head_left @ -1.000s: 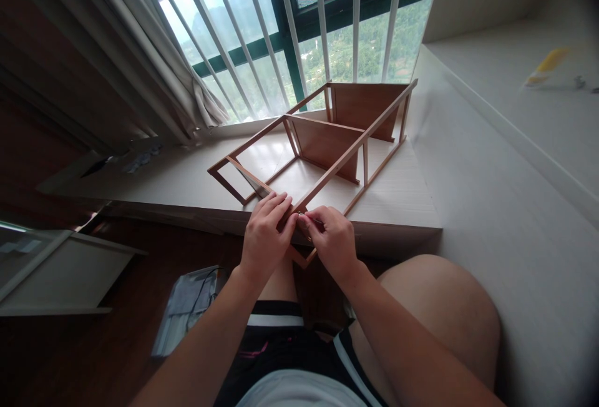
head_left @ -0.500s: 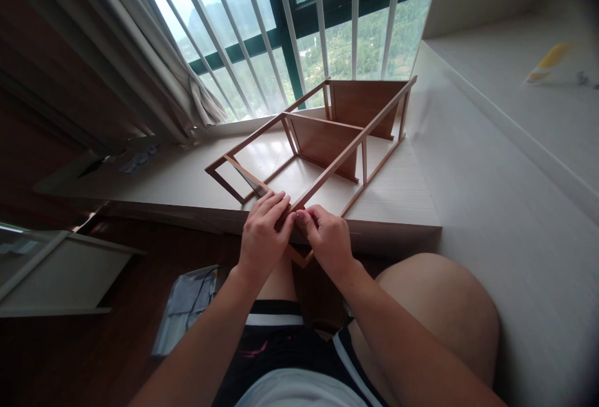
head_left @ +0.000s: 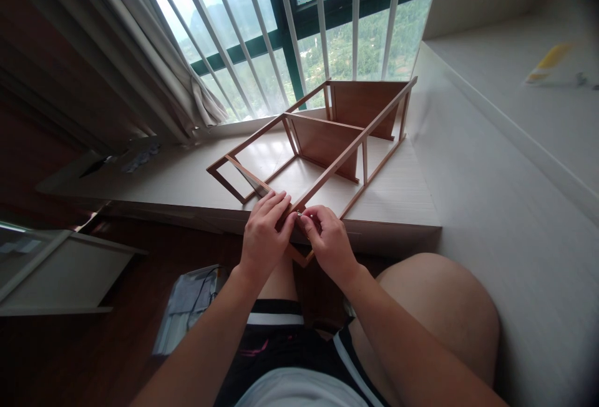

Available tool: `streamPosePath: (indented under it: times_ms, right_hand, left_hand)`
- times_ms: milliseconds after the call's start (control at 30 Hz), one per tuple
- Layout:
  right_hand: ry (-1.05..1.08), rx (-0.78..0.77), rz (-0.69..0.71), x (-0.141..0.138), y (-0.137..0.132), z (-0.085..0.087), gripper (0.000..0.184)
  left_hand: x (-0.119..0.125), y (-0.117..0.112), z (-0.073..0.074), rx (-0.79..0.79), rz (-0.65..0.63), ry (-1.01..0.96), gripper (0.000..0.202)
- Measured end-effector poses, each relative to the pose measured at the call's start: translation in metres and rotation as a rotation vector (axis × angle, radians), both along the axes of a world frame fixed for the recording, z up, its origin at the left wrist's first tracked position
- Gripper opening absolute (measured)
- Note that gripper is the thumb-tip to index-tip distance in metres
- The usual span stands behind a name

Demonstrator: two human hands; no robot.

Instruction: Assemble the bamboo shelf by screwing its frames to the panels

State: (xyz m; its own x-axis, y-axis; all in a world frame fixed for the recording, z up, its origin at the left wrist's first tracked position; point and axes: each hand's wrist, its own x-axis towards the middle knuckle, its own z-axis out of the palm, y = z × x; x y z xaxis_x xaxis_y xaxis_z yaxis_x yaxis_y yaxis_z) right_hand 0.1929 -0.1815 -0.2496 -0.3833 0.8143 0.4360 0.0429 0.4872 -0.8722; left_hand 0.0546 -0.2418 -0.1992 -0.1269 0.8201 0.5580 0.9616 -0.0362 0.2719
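A brown wooden shelf rack point(head_left: 331, 173) lies on its side on the pale window ledge, its near end jutting over the front edge. My left hand point(head_left: 266, 229) is closed over the near end of the rack, fingers on top of a board and thumb against the rail. Beside it, my right hand point(head_left: 330, 241) pinches a small shiny metal screw point(head_left: 299, 213) between thumb and forefinger, against the side rail. Its fine shape is hard to make out. The two thumbs are close together, and the hands partly hide the rack's corner.
Behind the ledge point(head_left: 163, 182) is a window with white bars point(head_left: 322, 20). A grey curtain point(head_left: 154, 51) hangs at the left, and a white wall panel point(head_left: 482, 163) stands at the right. A clear box point(head_left: 180, 313) with a cable is on the dark floor.
My right thumb and fingers have shifted slightly, and the shiny metal screw between them shows more plainly. My left hand and the rack have stayed nearly in place.
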Motion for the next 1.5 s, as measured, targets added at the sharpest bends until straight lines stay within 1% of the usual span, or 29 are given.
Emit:
streamPosePath:
  times_ms: [100,200,400,633,733,900,1100,1300,1500]
  right_hand:
    - [0.0,0.115,-0.072,0.0029,-0.0001,0.0024,0.011]
    - [-0.019,0.184,-0.129,0.0039,0.0002,0.0034,0.012]
    - [-0.045,0.237,-0.156,0.001,0.0005,0.0017,0.015]
    - [-0.109,0.298,-0.179,0.0016,0.0012,0.0038,0.018]
    - [-0.137,0.292,-0.206,0.0017,0.0024,0.0035,0.02]
    - [-0.146,0.233,-0.227,-0.0018,0.0031,0.0032,0.02]
    - [-0.085,0.185,-0.158,-0.0056,0.0012,0.0025,0.02]
    - [-0.097,0.209,-0.142,-0.0053,0.0036,0.0,0.025]
    - [-0.122,0.227,-0.128,-0.0056,0.0061,-0.0028,0.036]
  left_hand:
    - [-0.0003,0.0,-0.0006,-0.003,-0.003,0.002,0.031]
    - [-0.0007,-0.0001,-0.0011,0.003,-0.005,0.005,0.031]
    - [-0.0011,-0.0002,-0.0018,0.003,-0.01,-0.004,0.031]
    - [0.0,0.0003,-0.0004,0.008,-0.007,0.006,0.031]
    - [0.0004,0.0004,0.0002,0.015,-0.01,0.005,0.03]
    - [-0.0008,0.0,-0.0004,0.014,-0.011,0.009,0.031]
    - [-0.0006,0.0006,-0.0001,0.01,-0.006,0.005,0.031]
    - [-0.0002,0.001,0.0005,0.024,-0.007,0.017,0.031]
    - [0.0001,0.0,0.0006,0.014,-0.006,0.017,0.031]
